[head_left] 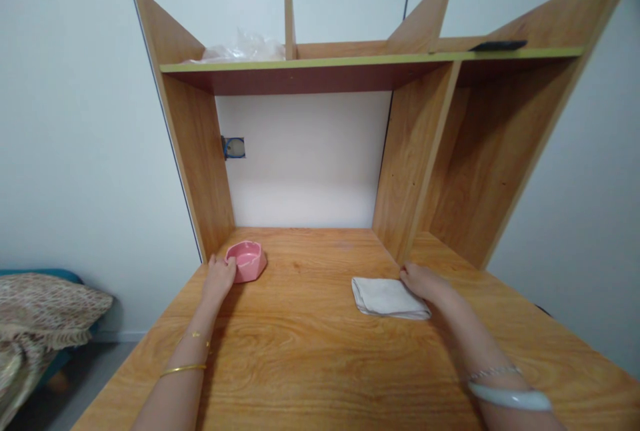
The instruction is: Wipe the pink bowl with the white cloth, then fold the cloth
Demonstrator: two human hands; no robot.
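Head view: a pink ceramic dish [245, 260] is set on the wooden desk [310, 344], far back on its left side; the left hand [219, 277] is laid against the dish's near-left wall, fingers curled together at the rim, though whether a real grip is taken cannot be told. Just behind and left of the dish, the hutch's left side panel [193, 151] is met, so little room is left there. The desk's left edge runs close by on the dish's left. Well to the right of the dish, a folded white cloth [385, 297] is spread flat on the desktop; its far right corner is covered by the right hand [420, 279], fingers extended and resting on top, nothing clamped. Between dish and cloth a broad stretch of bare wood is left open; nearer the viewer than the dish, the surface is crossed only by the two forearms. Behind and right of the dish, an upright divider [413, 164] is footed just beyond the cloth. High above the dish, a green-edged shelf [350, 61] is seen, with crumpled clear plastic [240, 49] on it.
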